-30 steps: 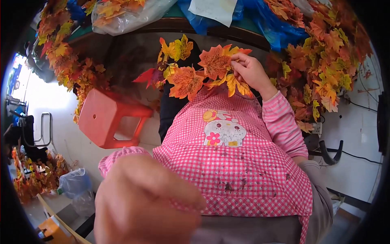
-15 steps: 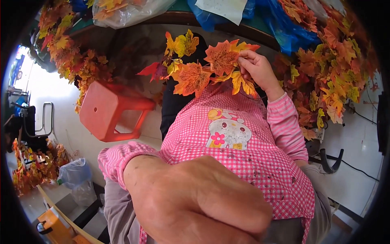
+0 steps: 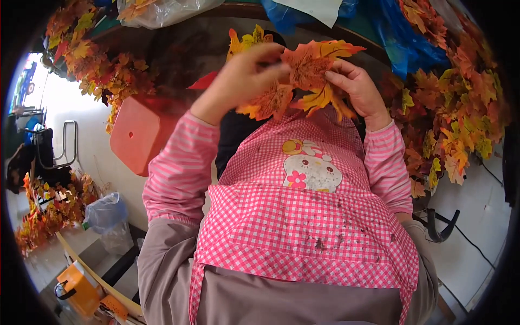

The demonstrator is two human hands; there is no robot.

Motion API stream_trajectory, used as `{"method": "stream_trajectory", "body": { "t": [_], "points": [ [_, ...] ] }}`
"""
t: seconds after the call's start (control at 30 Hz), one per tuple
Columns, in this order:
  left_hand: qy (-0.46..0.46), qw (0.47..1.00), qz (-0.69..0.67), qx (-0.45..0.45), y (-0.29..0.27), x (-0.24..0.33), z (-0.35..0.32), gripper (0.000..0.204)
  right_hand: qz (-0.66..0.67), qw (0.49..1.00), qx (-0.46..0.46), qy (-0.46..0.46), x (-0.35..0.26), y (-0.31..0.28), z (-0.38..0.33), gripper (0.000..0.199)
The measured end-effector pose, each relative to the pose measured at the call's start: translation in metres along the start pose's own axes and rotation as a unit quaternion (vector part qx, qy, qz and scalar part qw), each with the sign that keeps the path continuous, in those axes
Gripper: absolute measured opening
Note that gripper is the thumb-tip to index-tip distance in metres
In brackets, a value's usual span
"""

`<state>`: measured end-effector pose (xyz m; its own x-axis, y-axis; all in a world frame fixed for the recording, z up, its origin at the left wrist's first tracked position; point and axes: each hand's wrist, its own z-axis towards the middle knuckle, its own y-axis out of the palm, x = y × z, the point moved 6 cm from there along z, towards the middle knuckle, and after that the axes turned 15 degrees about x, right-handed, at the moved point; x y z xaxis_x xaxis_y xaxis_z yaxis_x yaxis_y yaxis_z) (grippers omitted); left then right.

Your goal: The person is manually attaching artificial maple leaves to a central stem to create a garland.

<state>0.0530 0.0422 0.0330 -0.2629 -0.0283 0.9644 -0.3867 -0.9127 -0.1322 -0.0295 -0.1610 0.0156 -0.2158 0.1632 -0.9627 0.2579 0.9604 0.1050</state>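
A spray of artificial maple leaves (image 3: 306,70) in orange, red and yellow hangs in front of my apron at the top middle. My right hand (image 3: 362,93) pinches it at its right side, thumb against the leaves. At the spray's left side is my left hand (image 3: 244,78), somewhat blurred, thumb and forefinger apart with a gap between them. Its fingertips are close to the large orange leaf; whether they touch it I cannot tell. Part of the yellow and red leaves is hidden behind this hand.
A red plastic stool (image 3: 138,132) stands to the left. Leaf garlands hang at the left (image 3: 86,54) and right (image 3: 444,119). Blue plastic bags (image 3: 403,43) and a clear bag (image 3: 168,13) lie along the table edge ahead. An orange box (image 3: 80,290) is at lower left.
My left hand has swung from close below, over my lap, up and forward to the leaf spray. My right hand has kept its pinch, and the spray has shifted slightly right.
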Motion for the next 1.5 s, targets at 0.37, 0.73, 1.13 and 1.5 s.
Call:
{"method": "stream_trajectory", "body": {
  "t": [0.37, 0.73, 1.13, 1.5],
  "points": [
    [0.232, 0.962, 0.122, -0.075, 0.022, 0.004, -0.045, 0.031, 0.055, 0.998, -0.021, -0.006, 0.02, -0.024, 0.033, 0.024],
    [0.155, 0.984, 0.077, -0.039, 0.016, -0.005, -0.035, 0.023, -0.134, 0.988, 0.028, -0.076, 0.004, -0.031, 0.026, 0.022],
    [0.147, 0.986, 0.072, -0.042, 0.033, -0.013, -0.042, 0.022, -0.258, 0.963, 0.043, -0.066, 0.005, -0.016, 0.02, 0.023],
    [0.155, 0.985, 0.076, -0.007, 0.019, -0.012, -0.047, 0.023, -0.197, 0.977, 0.036, -0.068, 0.005, -0.019, 0.024, 0.024]
  ]
}}
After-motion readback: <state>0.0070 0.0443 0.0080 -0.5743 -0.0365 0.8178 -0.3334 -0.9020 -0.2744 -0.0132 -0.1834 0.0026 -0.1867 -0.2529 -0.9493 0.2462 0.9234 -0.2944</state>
